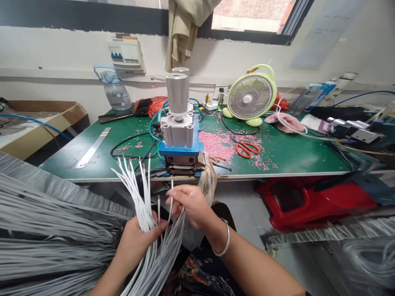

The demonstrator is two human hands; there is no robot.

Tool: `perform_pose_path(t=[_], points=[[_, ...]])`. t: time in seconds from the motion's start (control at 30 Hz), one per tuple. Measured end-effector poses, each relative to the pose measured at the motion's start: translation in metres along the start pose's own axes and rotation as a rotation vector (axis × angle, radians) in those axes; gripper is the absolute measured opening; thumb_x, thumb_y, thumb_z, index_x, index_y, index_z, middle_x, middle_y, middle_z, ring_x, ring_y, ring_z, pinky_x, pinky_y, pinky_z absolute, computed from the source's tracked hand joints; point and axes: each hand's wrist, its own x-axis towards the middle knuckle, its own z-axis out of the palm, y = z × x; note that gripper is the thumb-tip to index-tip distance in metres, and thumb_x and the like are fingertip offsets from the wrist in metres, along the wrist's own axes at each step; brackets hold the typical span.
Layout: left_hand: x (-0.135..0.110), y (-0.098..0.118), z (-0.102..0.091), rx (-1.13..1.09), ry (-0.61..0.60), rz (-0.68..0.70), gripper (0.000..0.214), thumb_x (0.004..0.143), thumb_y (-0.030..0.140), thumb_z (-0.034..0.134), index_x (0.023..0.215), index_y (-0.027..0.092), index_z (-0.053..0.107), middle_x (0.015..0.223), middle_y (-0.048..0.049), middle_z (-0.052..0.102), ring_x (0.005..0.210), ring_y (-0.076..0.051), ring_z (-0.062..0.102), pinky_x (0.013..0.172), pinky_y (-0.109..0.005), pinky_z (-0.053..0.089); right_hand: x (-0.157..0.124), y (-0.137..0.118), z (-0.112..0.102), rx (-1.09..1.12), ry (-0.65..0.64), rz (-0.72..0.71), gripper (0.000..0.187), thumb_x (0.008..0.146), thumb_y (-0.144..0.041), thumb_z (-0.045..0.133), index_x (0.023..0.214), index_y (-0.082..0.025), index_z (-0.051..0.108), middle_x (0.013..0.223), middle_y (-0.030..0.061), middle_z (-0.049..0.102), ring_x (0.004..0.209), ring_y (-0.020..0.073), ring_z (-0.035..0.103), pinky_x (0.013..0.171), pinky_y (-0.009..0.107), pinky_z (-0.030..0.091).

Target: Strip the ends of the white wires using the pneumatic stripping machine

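My left hand is closed round a bunch of white cables, whose upper ends fan out and show small pinkish-red tips. Between the fingers of my right hand is a single white cable, its end pointing up at the front of a bench machine. That machine has a blue plate, a grey block and silver cylinders on top. Whether the cable's tip is inside the machine I cannot tell. More cable lengths hang below both hands, partly hidden by the right one.
Pink scraps and red-handled scissors lie on the green table. A green fan, a water bottle and a steel ruler are there too. Grey cable bundles fill the left; a red stool stands at right.
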Motion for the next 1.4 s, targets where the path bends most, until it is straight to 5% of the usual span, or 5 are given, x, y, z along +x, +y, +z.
perform_pose_path(t=[0.4,0.7,0.9,1.17,1.4], points=[[0.008,0.037,-0.021,-0.607,0.315,-0.102,0.032,0.054,0.018,0.073,0.077,0.018,0.05,0.064,0.0014,0.064,0.057,-0.015,0.063,0.059,-0.026,0.053,0.02,-0.028,-0.01,0.455,0.252,0.015,0.018,0.064,-0.026,0.067,0.071,-0.01,0.06,0.058,-0.0002,0.056,0.037,0.003,0.04,0.036,0.017,0.034],[0.011,0.027,-0.014,-0.666,0.189,-0.199,0.032,0.056,0.021,0.072,0.082,0.016,0.054,0.075,-0.0008,0.065,0.074,-0.02,0.064,0.063,-0.032,0.054,0.004,-0.012,-0.015,0.05,0.161,-0.106,0.025,0.07,-0.035,0.061,0.065,-0.01,0.06,0.053,0.0001,0.056,0.035,0.0024,0.038,0.036,0.017,0.028],[0.011,0.027,-0.004,-0.652,0.159,-0.226,0.041,0.05,0.02,0.075,0.082,0.016,0.049,0.059,0.0027,0.061,0.057,-0.017,0.063,0.062,-0.031,0.052,-0.001,-0.009,-0.016,-0.017,0.17,-0.084,0.027,0.069,-0.037,0.061,0.066,-0.01,0.062,0.05,0.0002,0.054,0.037,0.004,0.04,0.039,0.018,0.03],[0.013,0.023,-0.004,-0.25,0.01,0.004,0.036,0.053,0.026,0.073,0.079,0.015,0.051,0.06,-0.0004,0.064,0.057,-0.015,0.06,0.058,-0.024,0.046,-0.002,-0.009,-0.007,-0.213,-0.071,-0.045,0.028,0.068,-0.038,0.061,0.07,-0.011,0.064,0.052,-0.001,0.054,0.039,0.0038,0.038,0.039,0.017,0.028],[0.015,0.043,-0.012,-0.614,0.168,-0.147,0.033,0.059,0.022,0.069,0.087,0.017,0.052,0.061,-0.0018,0.065,0.063,-0.02,0.065,0.064,-0.033,0.052,0.008,-0.019,-0.007,0.168,0.164,-0.046,0.027,0.069,-0.038,0.059,0.071,-0.011,0.059,0.061,0.0022,0.061,0.032,0.0029,0.038,0.035,0.018,0.027]])
